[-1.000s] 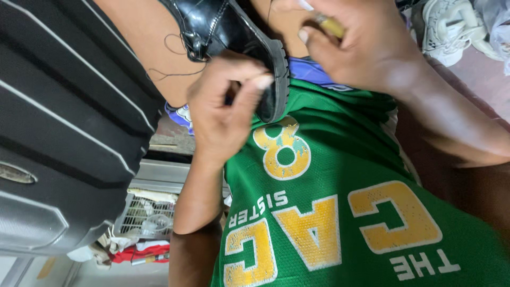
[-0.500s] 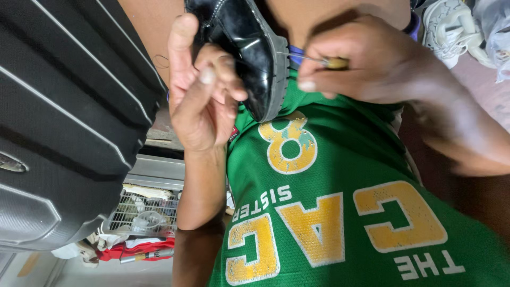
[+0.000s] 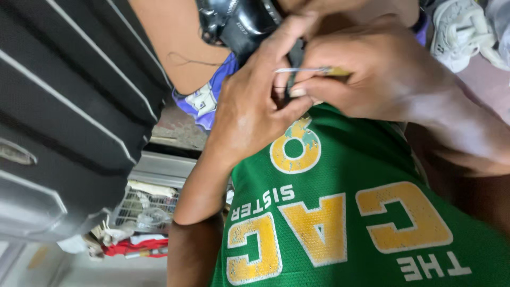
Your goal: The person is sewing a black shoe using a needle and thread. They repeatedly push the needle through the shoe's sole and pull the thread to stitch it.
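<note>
A dark ribbed case (image 3: 64, 106) fills one side; a wire basket (image 3: 143, 207) sits on the floor beyond. The black shoe (image 3: 239, 24) rests on the lap, touching both hands. Left hand (image 3: 249, 111) clasps its edge; right hand (image 3: 372, 79) pinches a thin tool (image 3: 313, 70). Green jersey (image 3: 345, 212), yellow lettering.

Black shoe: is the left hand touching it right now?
Touching. The head view shows the left hand with fingers pressed against the black shoe, no gap between them; the right hand pinches a thin tool beside it.
</note>
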